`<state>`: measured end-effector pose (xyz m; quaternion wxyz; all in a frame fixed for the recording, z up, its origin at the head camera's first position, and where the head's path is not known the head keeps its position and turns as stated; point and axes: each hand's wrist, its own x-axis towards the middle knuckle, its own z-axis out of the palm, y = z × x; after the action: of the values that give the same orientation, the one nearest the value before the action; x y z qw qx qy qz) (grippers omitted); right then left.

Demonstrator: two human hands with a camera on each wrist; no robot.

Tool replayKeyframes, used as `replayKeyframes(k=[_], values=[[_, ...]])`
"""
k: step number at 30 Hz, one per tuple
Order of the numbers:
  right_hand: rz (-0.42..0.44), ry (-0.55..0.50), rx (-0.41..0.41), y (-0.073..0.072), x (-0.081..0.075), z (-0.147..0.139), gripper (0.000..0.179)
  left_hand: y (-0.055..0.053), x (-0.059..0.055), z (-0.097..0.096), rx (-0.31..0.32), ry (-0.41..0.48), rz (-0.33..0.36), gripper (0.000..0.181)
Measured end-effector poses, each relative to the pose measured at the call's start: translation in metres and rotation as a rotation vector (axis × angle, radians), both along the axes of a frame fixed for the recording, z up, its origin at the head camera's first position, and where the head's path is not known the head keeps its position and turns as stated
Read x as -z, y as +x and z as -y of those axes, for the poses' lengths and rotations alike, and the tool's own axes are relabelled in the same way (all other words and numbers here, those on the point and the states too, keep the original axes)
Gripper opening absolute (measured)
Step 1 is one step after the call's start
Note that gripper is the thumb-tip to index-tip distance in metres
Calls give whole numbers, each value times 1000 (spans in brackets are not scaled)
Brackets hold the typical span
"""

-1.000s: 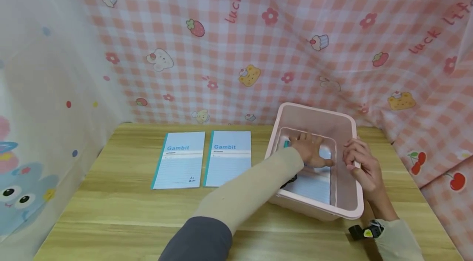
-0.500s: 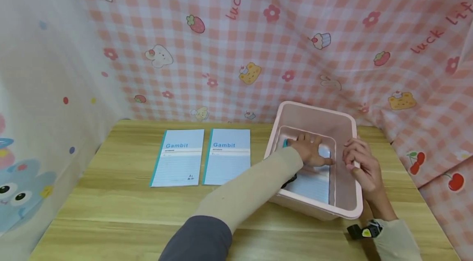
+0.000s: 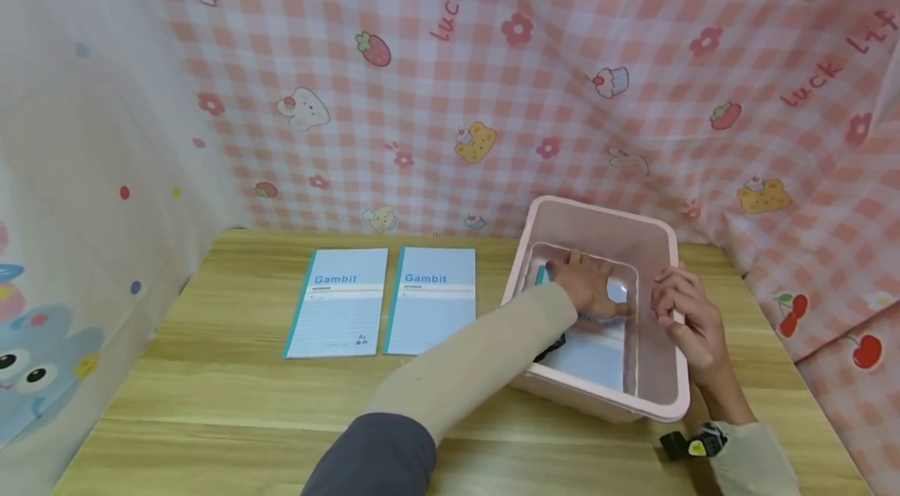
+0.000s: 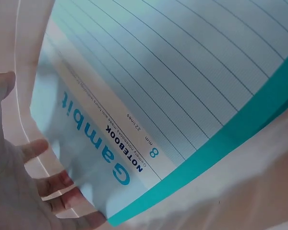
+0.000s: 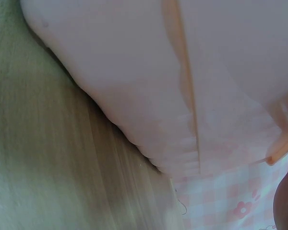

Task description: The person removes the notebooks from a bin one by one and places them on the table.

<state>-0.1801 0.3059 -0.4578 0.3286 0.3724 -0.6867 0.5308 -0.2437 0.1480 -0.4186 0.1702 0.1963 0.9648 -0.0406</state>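
Observation:
A pale pink plastic bin (image 3: 598,208) stands on the right of the table with a light blue Gambit notebook (image 3: 587,359) lying in it. Reaching down inside, my left hand (image 3: 587,289) has its fingers spread over the far end of that notebook. In the left wrist view, the fingertips meet the top edge of the notebook (image 4: 163,91), by its title; its teal spine faces the lower right. My right hand (image 3: 692,316) grips the bin's right rim with curled fingers. Only the bin's outer wall (image 5: 125,72) and part of that hand show in the right wrist view.
Two more Gambit notebooks, a left one (image 3: 341,316) and a right one (image 3: 436,301), lie side by side on the wooden table (image 3: 232,410). My left forearm crosses just in front of the right one. A pink checked cloth (image 3: 394,113) hangs behind the table.
The hands stay in nearly the same places, the left in the bin and the right on its rim. The head view has shifted slightly.

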Motion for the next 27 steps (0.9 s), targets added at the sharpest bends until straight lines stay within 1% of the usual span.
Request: replayKeyframes(k=[2, 4, 10, 12, 14, 17, 21, 24, 27], values=[[-4, -3, -4, 0, 0, 0, 20, 0, 1, 0, 0, 1, -18, 89], [-2, -5, 0, 1, 1, 0, 20, 0, 1, -1, -16, 19, -25, 92], [2, -13, -2, 1, 0, 2, 21, 1, -1, -3, -122, 90, 16, 107], [-3, -16, -6, 1, 0, 2, 21, 1, -1, -4, -146, 76, 19, 111], [-5, -18, -11, 2, 0, 2, 21, 1, 0, -5, -152, 59, -4, 114], [-11, -25, -21, 2, -1, 2, 21, 2, 2, -7, -155, 28, -76, 117], [-14, -35, -35, 2, -1, 2, 21, 1, 8, -9, -149, 21, -167, 120], [-15, -34, -31, 2, -2, 3, 21, -1, 10, -9, -131, 17, -190, 120], [-20, -30, -28, 2, -3, 4, 22, -2, 10, -7, -114, 34, -190, 118]])
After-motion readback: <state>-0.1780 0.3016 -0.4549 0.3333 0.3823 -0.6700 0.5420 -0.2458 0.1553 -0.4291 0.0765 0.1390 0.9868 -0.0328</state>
